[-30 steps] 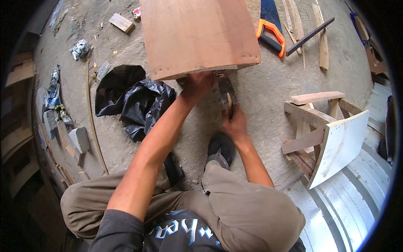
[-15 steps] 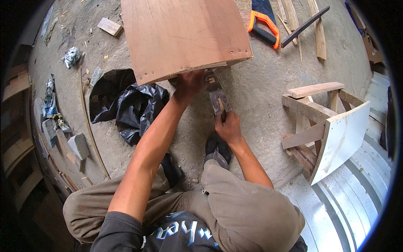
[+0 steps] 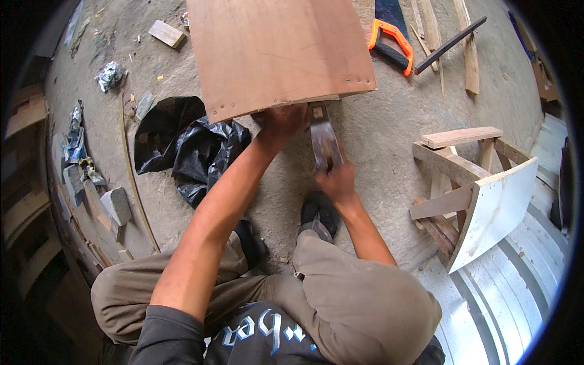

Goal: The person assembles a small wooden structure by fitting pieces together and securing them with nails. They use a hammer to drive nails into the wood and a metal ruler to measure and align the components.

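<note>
R hand is clasping metal tool at near end; tool's long axis is pointing fwd, twd near edge of brown box. L hand is sitting closer, at box edge, just L of tool tip; L grip: fingers hidden, can't tell.

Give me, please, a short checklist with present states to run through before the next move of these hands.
1. Metal tool gripped in the right hand: ok.
2. Left hand at the near edge of the brown wooden panel: ok.
3. Left fingertips clear of the tool: cannot tell; the panel hides them.
4. Hands gloved: not ok; both are bare.
5. Orange-and-black-handled saw apart from both hands: ok; it lies on the floor beyond the panel's right side.
6. Black plastic bag clear of the left forearm: cannot tell; it lies close beside it.
</note>
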`<state>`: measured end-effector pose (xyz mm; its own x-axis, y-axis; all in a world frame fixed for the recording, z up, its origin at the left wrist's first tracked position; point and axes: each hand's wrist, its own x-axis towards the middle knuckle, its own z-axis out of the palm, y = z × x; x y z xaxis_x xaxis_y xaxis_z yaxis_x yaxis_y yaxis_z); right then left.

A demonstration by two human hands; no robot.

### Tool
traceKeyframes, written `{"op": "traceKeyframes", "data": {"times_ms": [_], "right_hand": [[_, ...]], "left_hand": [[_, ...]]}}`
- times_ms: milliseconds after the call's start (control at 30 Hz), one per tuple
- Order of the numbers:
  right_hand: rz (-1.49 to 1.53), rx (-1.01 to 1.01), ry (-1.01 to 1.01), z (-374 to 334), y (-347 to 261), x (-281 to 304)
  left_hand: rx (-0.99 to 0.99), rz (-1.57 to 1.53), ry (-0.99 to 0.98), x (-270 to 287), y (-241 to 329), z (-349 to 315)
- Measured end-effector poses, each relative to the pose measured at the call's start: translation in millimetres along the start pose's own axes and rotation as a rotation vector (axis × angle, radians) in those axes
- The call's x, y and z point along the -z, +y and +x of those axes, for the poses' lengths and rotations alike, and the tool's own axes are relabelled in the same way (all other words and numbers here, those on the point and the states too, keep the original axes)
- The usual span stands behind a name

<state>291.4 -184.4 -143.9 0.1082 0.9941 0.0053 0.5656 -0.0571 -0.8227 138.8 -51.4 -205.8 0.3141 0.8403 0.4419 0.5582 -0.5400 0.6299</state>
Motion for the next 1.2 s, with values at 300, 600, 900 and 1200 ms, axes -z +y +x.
{"op": "traceKeyframes", "data": {"times_ms": [300,600,900,1200], "right_hand": [[0.035,-0.019,-0.039,-0.9,-6.2,2.4],[0.03,-0.081,-0.036,3.9,-3.5,12.1],[-0.01,-0.075,-0.03,2.4,-2.5,4.3],[-0.003,-0.059,-0.005,0.4,-3.1,1.2]], "left_hand": [[0.414,-0.41,0.043,-15.2,2.2,0.9],[-0.075,0.315,-0.001,2.9,27.9,15.2],[-0.022,0.028,-0.044,-14.3,-9.8,-10.8],[0.113,-0.072,-0.141,-37.7,-50.0,-35.8]]}}
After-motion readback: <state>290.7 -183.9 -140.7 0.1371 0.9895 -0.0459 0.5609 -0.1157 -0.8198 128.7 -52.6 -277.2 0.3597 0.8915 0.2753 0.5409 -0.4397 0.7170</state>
